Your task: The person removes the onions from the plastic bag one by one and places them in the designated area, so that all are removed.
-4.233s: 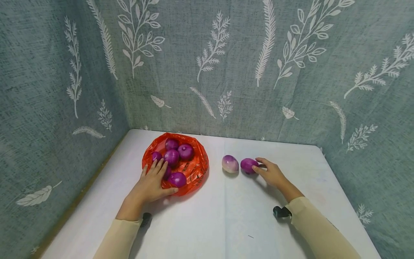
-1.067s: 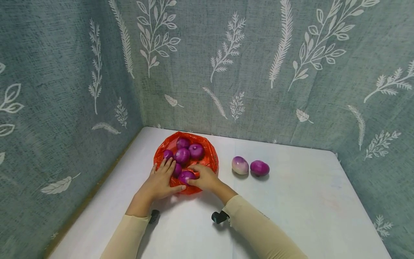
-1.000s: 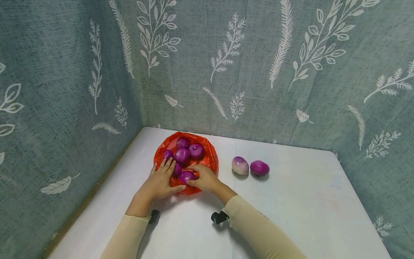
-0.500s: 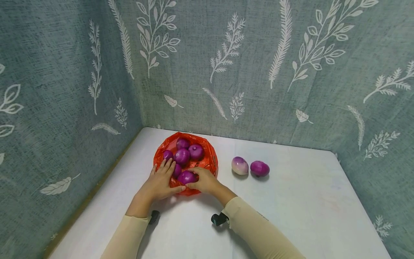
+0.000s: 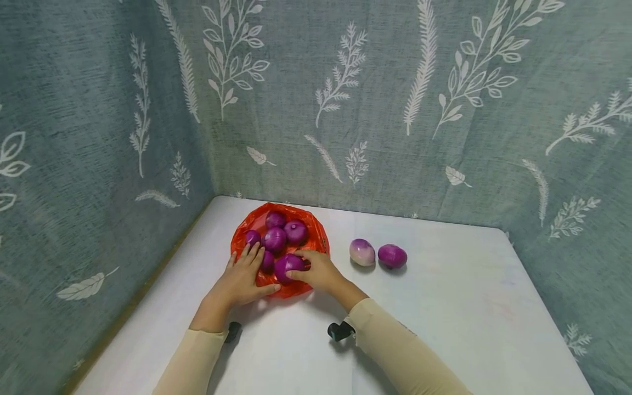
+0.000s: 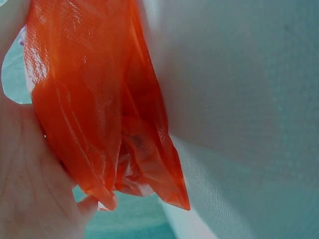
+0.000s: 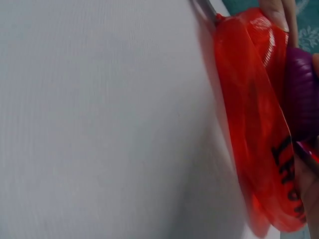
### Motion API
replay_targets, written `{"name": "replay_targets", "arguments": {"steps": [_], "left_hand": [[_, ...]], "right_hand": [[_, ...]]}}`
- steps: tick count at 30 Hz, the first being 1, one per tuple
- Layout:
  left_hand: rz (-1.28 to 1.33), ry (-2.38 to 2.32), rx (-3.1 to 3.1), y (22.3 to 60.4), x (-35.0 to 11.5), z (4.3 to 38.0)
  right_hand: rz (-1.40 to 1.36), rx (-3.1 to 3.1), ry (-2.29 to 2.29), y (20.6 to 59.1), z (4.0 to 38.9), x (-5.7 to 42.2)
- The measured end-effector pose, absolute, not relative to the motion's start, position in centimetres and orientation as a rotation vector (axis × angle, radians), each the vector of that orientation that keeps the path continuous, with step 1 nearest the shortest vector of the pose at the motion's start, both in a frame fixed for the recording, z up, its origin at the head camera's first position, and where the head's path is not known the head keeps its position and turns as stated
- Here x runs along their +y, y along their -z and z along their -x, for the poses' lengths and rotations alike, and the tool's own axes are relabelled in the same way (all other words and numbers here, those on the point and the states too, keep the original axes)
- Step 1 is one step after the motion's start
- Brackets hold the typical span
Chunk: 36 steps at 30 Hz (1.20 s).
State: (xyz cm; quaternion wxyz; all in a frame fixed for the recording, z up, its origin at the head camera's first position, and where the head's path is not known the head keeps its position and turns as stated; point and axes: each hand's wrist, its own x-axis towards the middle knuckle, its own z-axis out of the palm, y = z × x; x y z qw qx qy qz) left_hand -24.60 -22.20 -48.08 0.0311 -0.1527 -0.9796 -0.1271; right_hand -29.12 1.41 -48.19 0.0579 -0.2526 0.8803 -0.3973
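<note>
Gripping purple onion (image 5: 287, 267) in half-curled right hand (image 5: 320, 271)

Head view looks down; close wrist views share the bag (image 7: 249, 114).

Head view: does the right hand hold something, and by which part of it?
The right hand holds a purple onion by its right part, with fingers on the far side and thumb on the near side.
</note>
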Motion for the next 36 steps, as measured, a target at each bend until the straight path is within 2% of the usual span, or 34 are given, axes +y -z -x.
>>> {"name": "replay_targets", "arguments": {"steps": [24,36], "left_hand": [[0.468,0.403,-3.020,48.2,-22.5,24.4],[0.493,0.394,-3.003,48.1,-22.4,24.4]], "right_hand": [[0.574,2.606,1.404,45.8,29.6,7.2],[0.426,2.672,1.307,44.5,30.5,10.7]]}}
